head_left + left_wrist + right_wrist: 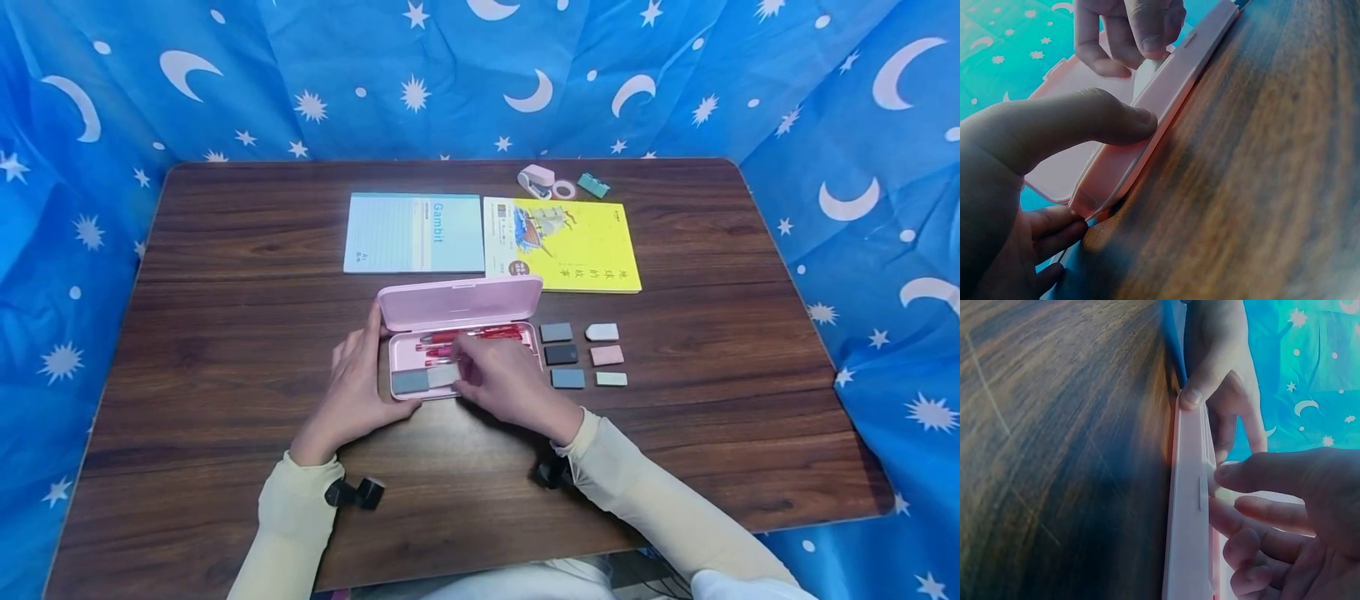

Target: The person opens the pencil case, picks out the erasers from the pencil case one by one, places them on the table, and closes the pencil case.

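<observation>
An open pink pencil case [405, 355] lies on the table, its lid [459, 305] raised at the back. Around its left end my left hand [354, 397] holds it, the thumb [1124, 125] on the front wall and the other fingers toward the back. My right hand [510, 382] reaches into the case and pinches a whitish eraser [442, 375] between thumb and fingers. Left of that lies a grey eraser [410, 382]. Several red pens [441, 337] fill the back part, partly hidden by my right hand.
Right of the case several erasers, such as a black one [561, 354] and a pink one [607, 356], lie in two columns. Behind are a light blue notebook [382, 233] and a yellow book [592, 246]. Farther back sit a stapler [537, 179], a tape roll [563, 190] and a teal item [593, 185].
</observation>
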A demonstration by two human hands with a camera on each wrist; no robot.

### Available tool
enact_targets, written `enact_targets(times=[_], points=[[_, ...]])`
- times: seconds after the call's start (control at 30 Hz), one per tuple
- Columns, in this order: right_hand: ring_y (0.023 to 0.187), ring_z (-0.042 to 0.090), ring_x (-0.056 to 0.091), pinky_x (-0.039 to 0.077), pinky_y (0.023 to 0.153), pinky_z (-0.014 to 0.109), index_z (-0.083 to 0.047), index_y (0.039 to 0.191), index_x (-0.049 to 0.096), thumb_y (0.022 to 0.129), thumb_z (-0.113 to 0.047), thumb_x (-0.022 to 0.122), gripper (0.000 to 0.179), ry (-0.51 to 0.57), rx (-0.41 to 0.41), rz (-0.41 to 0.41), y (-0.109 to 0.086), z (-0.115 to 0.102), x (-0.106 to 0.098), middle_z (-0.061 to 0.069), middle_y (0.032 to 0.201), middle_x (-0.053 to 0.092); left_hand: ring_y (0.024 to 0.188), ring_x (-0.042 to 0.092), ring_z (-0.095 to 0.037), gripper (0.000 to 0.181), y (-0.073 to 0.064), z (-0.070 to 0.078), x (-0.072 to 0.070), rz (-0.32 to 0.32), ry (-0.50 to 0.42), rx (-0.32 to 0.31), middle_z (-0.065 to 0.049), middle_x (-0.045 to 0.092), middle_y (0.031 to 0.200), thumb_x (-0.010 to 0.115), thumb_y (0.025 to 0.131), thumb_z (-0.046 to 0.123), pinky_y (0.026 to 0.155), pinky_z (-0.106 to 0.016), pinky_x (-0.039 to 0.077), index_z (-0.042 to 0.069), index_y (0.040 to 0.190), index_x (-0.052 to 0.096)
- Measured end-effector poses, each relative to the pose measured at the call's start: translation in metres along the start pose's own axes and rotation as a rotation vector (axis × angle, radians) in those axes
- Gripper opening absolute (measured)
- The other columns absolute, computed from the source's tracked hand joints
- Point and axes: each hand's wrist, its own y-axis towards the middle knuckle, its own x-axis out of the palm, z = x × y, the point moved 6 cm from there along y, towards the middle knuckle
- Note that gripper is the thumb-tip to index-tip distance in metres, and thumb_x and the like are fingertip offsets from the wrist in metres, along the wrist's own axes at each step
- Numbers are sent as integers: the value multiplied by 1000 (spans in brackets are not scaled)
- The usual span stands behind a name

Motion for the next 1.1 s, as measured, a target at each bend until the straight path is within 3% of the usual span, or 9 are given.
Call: enact_targets(times=[0.3,0.5,0.67,0.87,1.1], points=[[60,7,51,39,52,23,-13,96,66,77,-14,82,25,-27,-26,-2,0,-2,0,-8,73,59,130,38,-32,146,0,0,1,-14,-3,-12,-15,48,144,95,61,34,112,-57,20,23,163,-9],[60,6,51,40,54,24,-14,96,64,76,-12,81,27,3,1,35,-11,9,-18,-8,72,59,129,38,-31,146,-1,-1,1,-5,1,-12,-14,48,143,95,61,36,112,-57,19,24,162,-9],[61,8,51,41,55,27,-13,95,63,75,-11,82,28,-8,70,61,-39,36,-45,-6,72,61,129,37,-32,145,-1,2,1,3,-2,4,-14,47,143,95,61,36,110,-59,20,23,163,-8],[62,8,51,41,57,28,-14,97,64,77,-11,81,26,-32,194,23,-82,74,-70,-7,73,60,127,39,-33,146,-1,3,1,18,-7,18,-14,49,143,96,60,35,108,-60,21,23,163,-7],[61,9,51,40,57,27,-13,93,65,76,-8,78,22,-82,245,-2,-124,101,-90,-7,72,59,127,39,-35,148,1,3,0,19,-12,18,-15,50,143,97,59,35,108,-61,21,23,163,-7]])
